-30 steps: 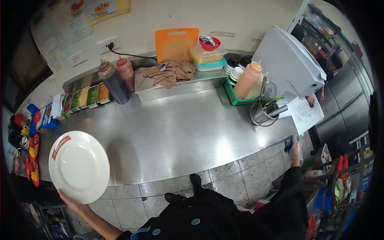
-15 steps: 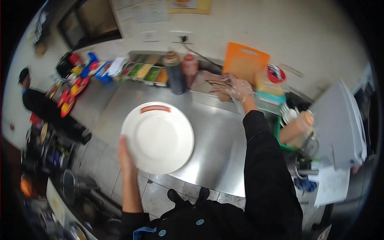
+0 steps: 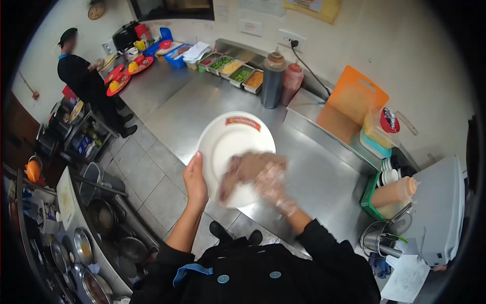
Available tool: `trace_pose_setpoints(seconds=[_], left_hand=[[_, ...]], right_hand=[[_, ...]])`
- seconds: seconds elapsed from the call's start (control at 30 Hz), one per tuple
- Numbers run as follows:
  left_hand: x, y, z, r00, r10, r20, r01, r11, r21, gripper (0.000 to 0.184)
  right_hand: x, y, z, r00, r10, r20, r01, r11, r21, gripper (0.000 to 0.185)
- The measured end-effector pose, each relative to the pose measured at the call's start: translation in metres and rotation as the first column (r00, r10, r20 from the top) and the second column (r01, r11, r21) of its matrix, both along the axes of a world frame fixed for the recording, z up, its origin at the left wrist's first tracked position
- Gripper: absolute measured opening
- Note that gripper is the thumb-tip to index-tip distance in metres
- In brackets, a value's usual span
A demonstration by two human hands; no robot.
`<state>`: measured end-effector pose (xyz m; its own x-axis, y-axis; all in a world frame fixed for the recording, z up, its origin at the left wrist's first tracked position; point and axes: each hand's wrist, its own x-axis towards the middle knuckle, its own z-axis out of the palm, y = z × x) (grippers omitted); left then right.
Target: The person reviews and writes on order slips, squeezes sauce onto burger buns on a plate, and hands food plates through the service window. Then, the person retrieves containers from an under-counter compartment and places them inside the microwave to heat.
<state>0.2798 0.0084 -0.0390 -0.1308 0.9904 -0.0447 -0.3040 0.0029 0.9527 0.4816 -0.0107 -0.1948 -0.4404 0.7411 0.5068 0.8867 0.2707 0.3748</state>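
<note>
A round white plate point(image 3: 210, 147) with a red-and-orange printed label on its rim is held over the near edge of the steel counter. My bare left hand point(image 3: 195, 180) grips the plate's left edge, thumb up along the rim. In a clear plastic glove, my right hand point(image 3: 272, 185) is closed on a brown cloth point(image 3: 248, 169), which lies across the lower right of the plate. Both cloth and glove are blurred by motion, and they hide part of the plate's surface.
Dark point(image 3: 273, 81) and red point(image 3: 292, 83) squeeze bottles stand behind the plate, beside small tubs of toppings point(image 3: 233, 67). An orange cutting board point(image 3: 352, 104) leans at the wall. Right is a green basket point(image 3: 372, 195). Another person point(image 3: 88, 81) stands far left by red plates point(image 3: 119, 83).
My right hand has come from the metal tray at the back down to the plate, bringing the brown cloth. The view has shifted, and my left hand still holds the plate.
</note>
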Motion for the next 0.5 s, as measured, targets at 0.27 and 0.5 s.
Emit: trace_pose_setpoints(seconds=[0.27, 0.5], left_hand=[[-0.153, -0.011, -0.046, 0.823, 0.48, -0.303, -0.456, 0.877, 0.15, 0.036], [-0.363, 0.024, -0.147, 0.465, 0.7, -0.541, -0.749, 0.637, 0.18, 0.037]], right_hand=[[-0.155, -0.045, 0.104, 0.472, 0.348, -0.81, -0.791, 0.572, -0.216, 0.026], [-0.126, -0.028, 0.133, 0.145, -0.759, -0.635, -0.782, 0.305, -0.543, 0.036]])
